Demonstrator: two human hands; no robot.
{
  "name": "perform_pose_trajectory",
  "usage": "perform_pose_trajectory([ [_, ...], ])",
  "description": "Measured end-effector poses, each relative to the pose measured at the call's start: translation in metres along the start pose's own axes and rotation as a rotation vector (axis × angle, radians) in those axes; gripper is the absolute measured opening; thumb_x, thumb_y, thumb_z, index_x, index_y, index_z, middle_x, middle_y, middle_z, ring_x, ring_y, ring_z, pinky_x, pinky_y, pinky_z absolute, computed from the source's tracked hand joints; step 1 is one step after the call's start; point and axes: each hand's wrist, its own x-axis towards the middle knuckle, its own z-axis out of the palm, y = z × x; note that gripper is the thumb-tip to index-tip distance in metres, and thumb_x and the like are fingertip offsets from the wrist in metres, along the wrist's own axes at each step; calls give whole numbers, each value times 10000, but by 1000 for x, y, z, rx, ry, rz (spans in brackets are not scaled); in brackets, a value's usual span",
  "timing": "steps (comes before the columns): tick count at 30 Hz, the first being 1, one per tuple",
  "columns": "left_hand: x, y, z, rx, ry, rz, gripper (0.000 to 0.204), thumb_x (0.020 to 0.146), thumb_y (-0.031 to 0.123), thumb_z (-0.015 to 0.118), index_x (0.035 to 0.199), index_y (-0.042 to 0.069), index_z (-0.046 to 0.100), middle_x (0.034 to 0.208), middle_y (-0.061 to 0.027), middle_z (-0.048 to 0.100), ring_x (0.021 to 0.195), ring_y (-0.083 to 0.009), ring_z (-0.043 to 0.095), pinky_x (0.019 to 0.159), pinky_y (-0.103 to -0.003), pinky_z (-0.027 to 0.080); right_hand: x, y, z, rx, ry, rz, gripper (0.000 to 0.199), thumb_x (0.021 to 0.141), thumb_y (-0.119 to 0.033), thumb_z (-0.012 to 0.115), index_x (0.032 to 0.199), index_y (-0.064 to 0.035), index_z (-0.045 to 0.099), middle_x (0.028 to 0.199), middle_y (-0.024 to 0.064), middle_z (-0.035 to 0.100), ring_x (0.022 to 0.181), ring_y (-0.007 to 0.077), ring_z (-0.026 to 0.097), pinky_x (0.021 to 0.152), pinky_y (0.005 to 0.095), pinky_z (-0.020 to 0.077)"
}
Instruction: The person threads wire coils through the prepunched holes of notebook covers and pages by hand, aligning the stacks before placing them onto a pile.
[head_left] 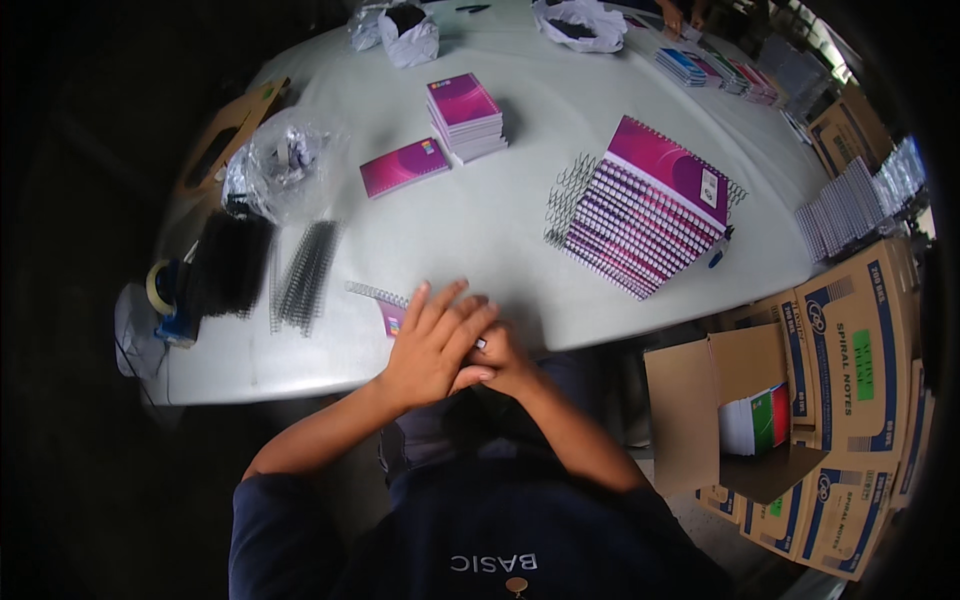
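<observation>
At the table's near edge, a small purple notebook (392, 318) lies mostly hidden under my left hand (432, 342). A wire spiral (374, 292) runs along its top edge and sticks out past its left end. The fingers of my left hand are stretched out, and their tips reach over toward my right hand (506, 362). My right hand is closed, its fingers curled. A small whitish bit shows between the two hands, too little to name. Left of the notebook lies a bundle of loose wire spirals (308, 275), beside a darker bundle (232, 265).
A stack of purple notebooks (468, 115) stands ahead, with a single notebook (404, 167) beside it. A larger spiral-bound pile (645, 215) sits at right. Clear plastic bags (285, 165) and a tape dispenser (168, 300) are at left. Cardboard boxes (850, 350) stand at lower right.
</observation>
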Motion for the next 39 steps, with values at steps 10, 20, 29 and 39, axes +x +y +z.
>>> perform_pose_trajectory([
  [10, 29, -14, -40, -202, 52, -178, 294, 743, 162, 724, 1014, 120, 619, 894, -17, 617, 836, -209, 573, 744, -341, 372, 18, 5, -10, -79, 102, 105, 186, 860, -136, 592, 1011, -36, 639, 912, 122, 675, 856, 253, 639, 1071, 438, 291],
  [20, 45, -7, -52, -163, -63, -234, 259, 738, 240, 728, 961, 124, 665, 849, -8, 627, 843, -189, 566, 763, -332, 358, 14, 12, -4, -48, 173, 62, 217, 896, -184, 555, 1007, -16, 635, 906, 124, 676, 829, 268, 637, 1075, 417, 293],
  [29, 44, 2, -57, -189, -123, -257, 139, 772, 140, 673, 908, 107, 668, 868, -42, 666, 843, -217, 602, 792, -344, 371, 14, 4, -9, 1, 112, 140, 177, 881, -141, 551, 983, -23, 634, 827, 148, 668, 769, 285, 639, 1075, 432, 302],
  [39, 60, 14, -56, -82, -40, -153, 47, 758, 133, 654, 802, 117, 651, 781, -33, 671, 756, -211, 631, 772, -355, 391, 2, 4, -12, -16, 209, 60, 148, 815, -93, 606, 927, -2, 638, 838, 176, 628, 827, 311, 581, 740, 394, 460],
])
